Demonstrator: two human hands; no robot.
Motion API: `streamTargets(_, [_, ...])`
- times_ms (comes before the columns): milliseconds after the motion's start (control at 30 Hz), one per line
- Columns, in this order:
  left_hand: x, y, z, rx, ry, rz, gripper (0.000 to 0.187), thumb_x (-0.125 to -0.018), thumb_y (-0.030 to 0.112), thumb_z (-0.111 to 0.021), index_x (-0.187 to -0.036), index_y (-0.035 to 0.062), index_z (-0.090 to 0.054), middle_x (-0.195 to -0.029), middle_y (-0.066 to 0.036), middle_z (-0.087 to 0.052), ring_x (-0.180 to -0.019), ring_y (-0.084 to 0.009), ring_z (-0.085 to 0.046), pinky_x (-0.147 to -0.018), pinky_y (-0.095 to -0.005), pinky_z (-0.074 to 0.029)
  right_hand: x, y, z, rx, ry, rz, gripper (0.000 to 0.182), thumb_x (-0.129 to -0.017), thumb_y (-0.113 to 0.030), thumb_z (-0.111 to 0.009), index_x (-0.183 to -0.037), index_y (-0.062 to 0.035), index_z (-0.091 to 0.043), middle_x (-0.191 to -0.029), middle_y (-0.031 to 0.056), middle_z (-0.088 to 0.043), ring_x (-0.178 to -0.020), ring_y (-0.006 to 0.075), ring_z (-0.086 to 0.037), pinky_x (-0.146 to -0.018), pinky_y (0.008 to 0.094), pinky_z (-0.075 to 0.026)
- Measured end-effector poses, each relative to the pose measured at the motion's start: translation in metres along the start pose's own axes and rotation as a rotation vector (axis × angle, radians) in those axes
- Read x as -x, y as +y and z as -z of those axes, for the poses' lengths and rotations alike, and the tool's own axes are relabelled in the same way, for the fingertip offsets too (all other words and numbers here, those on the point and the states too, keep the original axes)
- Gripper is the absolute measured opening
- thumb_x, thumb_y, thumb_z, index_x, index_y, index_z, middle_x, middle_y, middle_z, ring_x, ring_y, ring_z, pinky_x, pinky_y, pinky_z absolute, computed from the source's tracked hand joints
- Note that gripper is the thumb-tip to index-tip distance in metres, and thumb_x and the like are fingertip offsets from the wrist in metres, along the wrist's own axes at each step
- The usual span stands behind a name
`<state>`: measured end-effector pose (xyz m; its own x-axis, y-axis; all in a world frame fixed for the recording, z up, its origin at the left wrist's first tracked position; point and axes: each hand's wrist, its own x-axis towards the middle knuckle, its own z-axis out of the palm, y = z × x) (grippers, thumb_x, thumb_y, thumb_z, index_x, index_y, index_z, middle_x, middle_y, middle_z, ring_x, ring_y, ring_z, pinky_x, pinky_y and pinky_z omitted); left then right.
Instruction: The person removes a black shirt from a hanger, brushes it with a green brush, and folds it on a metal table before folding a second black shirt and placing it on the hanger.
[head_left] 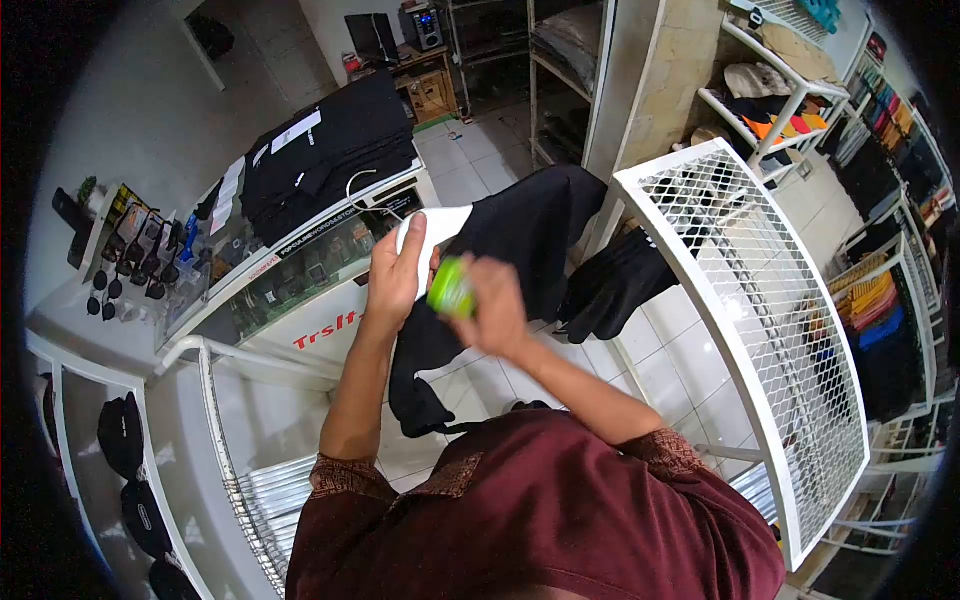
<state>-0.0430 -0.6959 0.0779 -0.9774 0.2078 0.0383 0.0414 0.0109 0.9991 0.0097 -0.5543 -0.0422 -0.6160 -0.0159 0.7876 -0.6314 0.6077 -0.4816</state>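
My left hand (393, 275) is closed round a white clothes hanger (440, 232), thumb up along its broad arm. The metal hook (362, 188) of the hanger points up and away to the left. From the hanger hangs a black garment (515, 240), spreading to the right and down in front of me. My right hand (495, 308) grips a small bright green object (452, 290) close to the hanger and the garment's near side. Motion smears this hand, and I cannot tell what kind of thing the green object is.
A glass counter (330, 255) with stacked black clothes (325, 150) stands ahead left. A white mesh rack (755, 280) curves along my right, with another dark garment (625, 285) beside it. Sunglasses (110, 290) and black pouches (145, 515) are at far left.
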Motion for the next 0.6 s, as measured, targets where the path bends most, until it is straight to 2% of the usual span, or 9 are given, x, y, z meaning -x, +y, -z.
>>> streamTargets(33, [-0.002,0.003,0.002,-0.002,0.020,0.026,0.045,-0.108,0.044,-0.052,-0.108,0.0015,-0.067,-0.070,0.000,-0.058,-0.053,-0.0055,-0.050,-0.047,-0.0220,-0.040,0.015,-0.011,-0.007,-0.122,-0.184,0.033,0.082,-0.078,-0.029,-0.081,-0.146,0.0027,-0.048,-0.126,0.0231,-0.056,-0.113,0.0400,-0.055,-0.100,0.0494,-0.044])
streamTargets(100, [-0.006,0.003,0.012,-0.035,0.011,0.028,0.044,-0.108,0.044,-0.053,-0.109,0.0018,-0.066,-0.070,0.000,-0.058,-0.053,-0.0053,-0.050,-0.047,-0.0217,-0.041,0.021,-0.011,0.009,-0.061,-0.367,0.356,0.081,-0.075,-0.031,-0.082,-0.145,-0.0031,-0.052,-0.123,0.0207,-0.059,-0.111,0.0382,-0.058,-0.099,0.0468,-0.047])
streamTargets(167, [-0.001,0.000,0.017,-0.072,-0.019,-0.065,0.040,-0.107,0.040,-0.055,-0.109,0.0021,-0.066,-0.070,0.000,-0.059,-0.053,-0.0051,-0.050,-0.047,-0.0216,-0.040,0.008,0.005,0.022,-0.049,-0.192,0.216,0.080,-0.068,-0.026,-0.084,-0.139,-0.0010,-0.056,-0.125,0.0223,-0.057,-0.111,0.0406,-0.058,-0.097,0.0492,-0.049])
streamTargets(233, [0.004,-0.006,0.021,-0.031,-0.096,-0.057,0.030,-0.101,0.029,-0.069,-0.109,-0.0003,-0.067,-0.075,-0.002,-0.064,-0.055,-0.0064,-0.055,-0.050,-0.0220,-0.043,-0.034,0.010,0.048,0.097,0.049,0.081,0.081,-0.077,-0.026,-0.082,-0.146,0.0024,-0.049,-0.121,0.0251,-0.056,-0.107,0.0425,-0.061,-0.094,0.0464,-0.053])
streamTargets(333, [0.016,0.003,0.017,-0.274,-0.103,-0.194,0.032,-0.096,0.025,-0.075,-0.110,-0.0030,-0.068,-0.085,-0.007,-0.071,-0.068,-0.0110,-0.065,-0.062,-0.0247,-0.052,-0.071,0.059,0.084,0.333,0.154,-0.048,0.086,-0.086,-0.025,-0.079,-0.156,-0.0057,-0.034,-0.123,0.0272,-0.054,-0.108,0.0447,-0.060,-0.092,0.0475,-0.053])
streamTargets(400, [0.020,0.008,0.021,-0.303,-0.084,-0.241,0.032,-0.091,0.021,-0.079,-0.108,-0.0049,-0.070,-0.094,-0.011,-0.075,-0.083,-0.0156,-0.071,-0.077,-0.0293,-0.055,-0.074,0.096,0.104,0.417,0.195,-0.464,0.074,-0.096,-0.031,-0.070,-0.155,-0.0037,-0.035,-0.123,0.0296,-0.052,-0.106,0.0470,-0.059,-0.094,0.0504,-0.051])
streamTargets(433, [0.023,0.008,0.024,-0.299,-0.085,-0.242,0.032,-0.091,0.021,-0.079,-0.108,-0.0049,-0.070,-0.094,-0.011,-0.075,-0.083,-0.0156,-0.071,-0.077,-0.0293,-0.055,-0.071,0.109,0.116,0.493,0.212,-0.538,0.066,-0.100,-0.031,-0.065,-0.152,-0.0010,-0.039,-0.124,0.0302,-0.051,-0.107,0.0468,-0.059,-0.094,0.0519,-0.050])
streamTargets(500, [0.026,0.008,0.031,-0.466,-0.043,-0.367,0.031,-0.090,0.018,-0.079,-0.109,-0.0054,-0.071,-0.097,-0.014,-0.077,-0.090,-0.0164,-0.071,-0.081,-0.0307,-0.055,-0.058,0.111,0.130,0.520,0.415,-0.429,0.063,-0.099,-0.029,-0.067,-0.149,0.0018,-0.043,-0.123,0.0292,-0.052,-0.107,0.0454,-0.059,-0.094,0.0495,-0.049])
streamTargets(600, [0.025,0.013,0.021,-0.400,-0.084,-0.326,0.027,-0.090,0.015,-0.080,-0.105,-0.0059,-0.072,-0.097,-0.013,-0.077,-0.084,-0.0158,-0.071,-0.077,-0.0306,-0.056,-0.061,0.046,0.125,0.403,0.440,-0.184,0.069,-0.092,-0.019,-0.074,-0.150,0.0024,-0.042,-0.120,0.0253,-0.055,-0.109,0.0410,-0.057,-0.097,0.0440,-0.047])
